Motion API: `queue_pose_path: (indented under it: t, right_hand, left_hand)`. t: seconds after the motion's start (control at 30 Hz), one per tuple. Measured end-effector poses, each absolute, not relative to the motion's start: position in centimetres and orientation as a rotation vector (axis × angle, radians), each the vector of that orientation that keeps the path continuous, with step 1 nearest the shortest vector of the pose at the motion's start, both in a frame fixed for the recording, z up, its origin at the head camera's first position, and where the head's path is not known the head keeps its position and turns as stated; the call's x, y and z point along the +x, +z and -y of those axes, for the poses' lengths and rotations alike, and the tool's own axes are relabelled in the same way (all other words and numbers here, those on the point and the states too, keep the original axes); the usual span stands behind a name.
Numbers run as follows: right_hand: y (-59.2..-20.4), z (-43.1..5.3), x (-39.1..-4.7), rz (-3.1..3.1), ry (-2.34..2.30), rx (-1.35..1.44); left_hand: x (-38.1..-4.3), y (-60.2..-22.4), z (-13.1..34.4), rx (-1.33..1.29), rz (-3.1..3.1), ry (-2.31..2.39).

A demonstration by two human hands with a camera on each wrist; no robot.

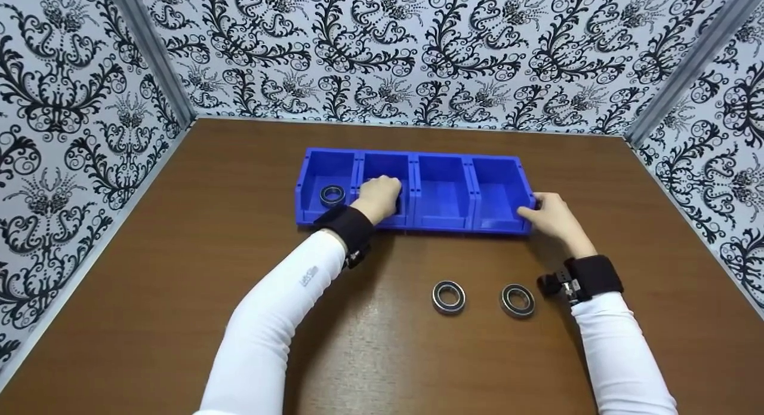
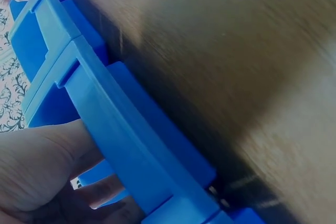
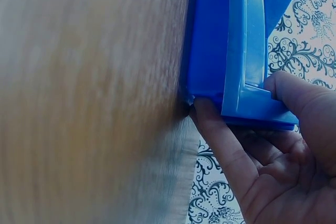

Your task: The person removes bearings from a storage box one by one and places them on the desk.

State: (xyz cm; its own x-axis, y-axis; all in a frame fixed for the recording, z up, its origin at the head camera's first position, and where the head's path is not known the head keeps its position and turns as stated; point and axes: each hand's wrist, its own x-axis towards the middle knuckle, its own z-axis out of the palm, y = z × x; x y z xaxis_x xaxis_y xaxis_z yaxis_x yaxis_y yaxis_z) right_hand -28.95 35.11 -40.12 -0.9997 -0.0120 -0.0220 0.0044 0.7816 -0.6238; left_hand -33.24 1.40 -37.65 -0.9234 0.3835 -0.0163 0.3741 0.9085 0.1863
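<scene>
A long blue parts bin (image 1: pixel 444 191), divided into several compartments, stands on the wooden table. My left hand (image 1: pixel 380 197) reaches down into the second compartment from the left. In the left wrist view its thumb and fingers (image 2: pixel 102 190) go behind the bin's front wall, and I cannot tell whether they hold anything. At the bin's right end, my right hand (image 1: pixel 555 221) grips the outer corner. Its thumb (image 3: pixel 294 90) lies over the rim and its fingers are under and along the outside wall. A ball bearing (image 1: pixel 332 195) lies in the leftmost compartment.
Two more ball bearings lie flat on the table in front of the bin, a left one (image 1: pixel 448 297) and a right one (image 1: pixel 517 301) close to the right wrist strap (image 1: pixel 592 276). Patterned walls (image 1: pixel 388 57) enclose the table (image 1: pixel 197 271) at the back and both sides.
</scene>
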Motion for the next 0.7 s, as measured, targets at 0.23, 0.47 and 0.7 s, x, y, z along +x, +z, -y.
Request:
queue_pose_path:
  t: [0.23, 0.47, 0.7]
  right_hand:
    - [-40.16, -35.09, -28.86, -2.953, -1.028, -0.022]
    - [-40.31, -35.03, -28.86, -2.971, -1.025, -0.056]
    - [-40.16, -35.04, -28.8, -2.96, -1.025, -0.031]
  left_hand:
    - [-33.55, -37.86, -1.57, 0.578, -3.003, 0.27]
    - [-33.62, -37.7, -1.64, 0.554, -2.978, 0.251]
    - [-33.94, -37.89, -1.74, 0.531, -2.965, 0.245]
